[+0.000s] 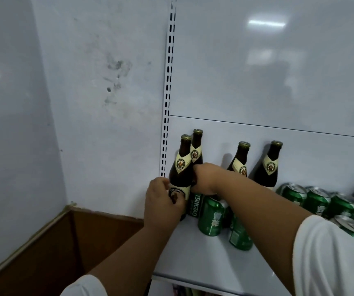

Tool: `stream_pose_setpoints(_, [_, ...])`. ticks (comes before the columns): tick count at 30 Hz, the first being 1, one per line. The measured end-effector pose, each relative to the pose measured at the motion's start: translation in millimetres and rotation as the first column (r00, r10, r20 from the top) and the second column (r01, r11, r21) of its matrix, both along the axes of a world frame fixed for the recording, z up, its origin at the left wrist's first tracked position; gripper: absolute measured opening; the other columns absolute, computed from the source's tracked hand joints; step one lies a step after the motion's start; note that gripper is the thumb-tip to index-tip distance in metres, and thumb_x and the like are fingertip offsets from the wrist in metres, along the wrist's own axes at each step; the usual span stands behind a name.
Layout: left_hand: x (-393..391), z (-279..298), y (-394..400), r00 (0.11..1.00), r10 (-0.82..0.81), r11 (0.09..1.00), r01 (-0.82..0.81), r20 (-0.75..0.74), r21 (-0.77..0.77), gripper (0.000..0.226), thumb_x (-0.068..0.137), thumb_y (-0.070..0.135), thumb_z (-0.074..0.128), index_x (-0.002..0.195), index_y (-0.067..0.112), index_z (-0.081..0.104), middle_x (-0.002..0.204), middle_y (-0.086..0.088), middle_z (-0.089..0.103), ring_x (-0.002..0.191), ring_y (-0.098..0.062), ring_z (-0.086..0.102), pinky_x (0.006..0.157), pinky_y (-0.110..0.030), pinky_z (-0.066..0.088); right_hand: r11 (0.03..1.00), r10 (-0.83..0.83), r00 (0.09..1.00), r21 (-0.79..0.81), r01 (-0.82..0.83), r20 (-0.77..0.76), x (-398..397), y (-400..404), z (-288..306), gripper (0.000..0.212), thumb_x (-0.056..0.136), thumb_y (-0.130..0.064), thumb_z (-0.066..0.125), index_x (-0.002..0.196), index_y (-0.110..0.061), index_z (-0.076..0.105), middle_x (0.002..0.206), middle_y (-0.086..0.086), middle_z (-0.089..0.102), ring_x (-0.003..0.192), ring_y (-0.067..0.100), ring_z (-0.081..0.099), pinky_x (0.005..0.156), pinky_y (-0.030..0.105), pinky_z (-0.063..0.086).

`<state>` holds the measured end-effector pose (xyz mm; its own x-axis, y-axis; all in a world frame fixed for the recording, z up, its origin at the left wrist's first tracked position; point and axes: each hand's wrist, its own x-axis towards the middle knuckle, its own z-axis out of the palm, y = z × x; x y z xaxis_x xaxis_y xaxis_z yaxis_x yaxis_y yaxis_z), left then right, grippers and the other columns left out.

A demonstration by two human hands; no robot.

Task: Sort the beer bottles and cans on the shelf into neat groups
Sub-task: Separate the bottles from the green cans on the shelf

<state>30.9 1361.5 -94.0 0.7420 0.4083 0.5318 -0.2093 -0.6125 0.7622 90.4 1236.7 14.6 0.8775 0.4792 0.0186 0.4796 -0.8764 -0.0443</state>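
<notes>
On the white shelf (203,259), at its left end, two brown beer bottles are held upright, touching each other. The front bottle (180,167) is gripped by the left hand (163,201), the fingers being curled around its lower label. The rear bottle (196,150) is gripped by the right hand (206,178) around its body, just behind the first one.

Two more brown bottles of the same brand are seen further right against the back panel (278,82): the third bottle (239,159) is partly hidden behind the right forearm, and the fourth bottle (270,165) is well apart from the held pair.

Below the right hand, a tall green Tsingtao can (195,205) stands beside the front bottle. Next to it a green can (211,216) and another green can (240,233) are placed, the latter partly covered by the arm. A row of green cans (317,199) is seen at the right side, near the fourth bottle. Whether these are touching cannot be told.

A brown cardboard box (69,242) is located at the left, below the shelf; its content is not visible.
</notes>
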Motion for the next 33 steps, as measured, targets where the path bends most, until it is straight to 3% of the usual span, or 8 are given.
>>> stream_pose_setpoints(5, [-7,-7,-3,0.994,-0.087,0.995,0.09,-0.062,0.036,0.032,0.08,0.023,0.07,0.1,0.03,0.047,0.094,0.01,0.053,0.079,-0.004,0.054,0.063,-0.015,0.042,0.998,-0.045,0.998,0.034,0.044,0.039,1,-2,-7,0.044,0.083,-0.027,0.071,0.12,-0.012,0.053,0.115,0.007,0.062,0.104,0.026,0.059,0.081,0.031,0.046])
stream_pose_setpoints(12, [-16,0,-9,0.989,-0.112,0.991,0.119,-0.1,0.066,0.017,0.084,0.022,0.065,0.088,0.031,0.051,0.079,0.011,0.061,0.074,-0.004,0.058,0.07,-0.031,0.053,0.992,-0.093,0.98,0.101,0.076,0.177,-14,-10,22,0.028,0.09,-0.027,0.063,0.11,-0.011,0.051,0.106,0.009,0.06,0.096,0.027,0.057,0.073,0.032,0.042])
stream_pose_setpoints(16, [-19,23,-26,0.981,-0.193,0.981,0.193,-0.017,0.015,0.017,0.088,0.02,0.062,0.1,0.031,0.056,0.088,0.013,0.064,0.081,0.003,0.06,0.076,-0.019,0.051,0.971,-0.13,0.942,0.233,0.057,0.31,-34,-26,52,0.024,0.09,-0.03,0.062,0.099,-0.015,0.046,0.097,0.006,0.055,0.092,0.027,0.056,0.068,0.031,0.036])
stream_pose_setpoints(22, [-21,52,-65,0.936,-0.248,0.935,0.299,0.251,-0.191,0.029,0.093,0.014,0.057,0.118,0.028,0.054,0.114,0.007,0.058,0.101,-0.009,0.063,0.085,-0.035,0.058,0.849,-0.21,0.915,0.528,-0.004,0.346,-80,-68,84,0.019,0.089,-0.038,0.064,0.093,-0.022,0.055,0.096,-0.002,0.061,0.087,0.018,0.058,0.073,0.034,0.05])
stream_pose_setpoints(24, [-25,62,-80,0.908,-0.284,0.837,0.392,0.309,-0.382,0.025,0.097,0.02,0.053,0.121,0.028,0.053,0.116,0.001,0.061,0.101,-0.013,0.066,0.086,-0.039,0.058,0.756,-0.265,0.909,0.655,-0.011,0.322,-92,-83,87,0.017,0.09,-0.04,0.062,0.088,-0.025,0.054,0.093,-0.006,0.062,0.085,0.014,0.058,0.069,0.032,0.048])
stream_pose_setpoints(28, [-40,87,-113,0.862,-0.37,0.467,0.495,0.346,-0.733,0.017,0.104,0.027,0.043,0.118,0.027,0.053,0.104,-0.004,0.068,0.089,-0.017,0.07,0.074,-0.034,0.058,0.495,-0.312,0.932,0.869,-0.005,0.183,-106,-106,79,0.018,0.093,-0.039,0.059,0.09,-0.022,0.054,0.081,-0.007,0.06,0.07,0.011,0.057,0.059,0.027,0.041])
stream_pose_setpoints(30, [-45,91,-134,0.844,-0.379,0.288,0.496,0.378,-0.819,0.017,0.104,0.031,0.042,0.111,0.021,0.054,0.094,-0.007,0.071,0.078,-0.021,0.071,0.067,-0.038,0.057,0.486,-0.302,0.937,0.874,-0.006,0.174,-114,-117,70,0.015,0.095,-0.038,0.055,0.098,-0.023,0.053,0.086,-0.005,0.061,0.072,0.01,0.059,0.06,0.028,0.044])
stream_pose_setpoints(33, [-51,86,-170,0.836,-0.439,0.176,0.439,0.329,-0.881,0.034,0.102,0.038,0.043,0.117,0.012,0.059,0.088,-0.011,0.072,0.068,-0.022,0.067,0.057,-0.033,0.051,0.605,-0.302,0.91,0.795,-0.046,0.282,-126,-146,56,0.016,0.1,-0.035,0.045,0.1,-0.023,0.054,0.093,-0.002,0.062,0.081,0.01,0.058,0.067,0.03,0.045])
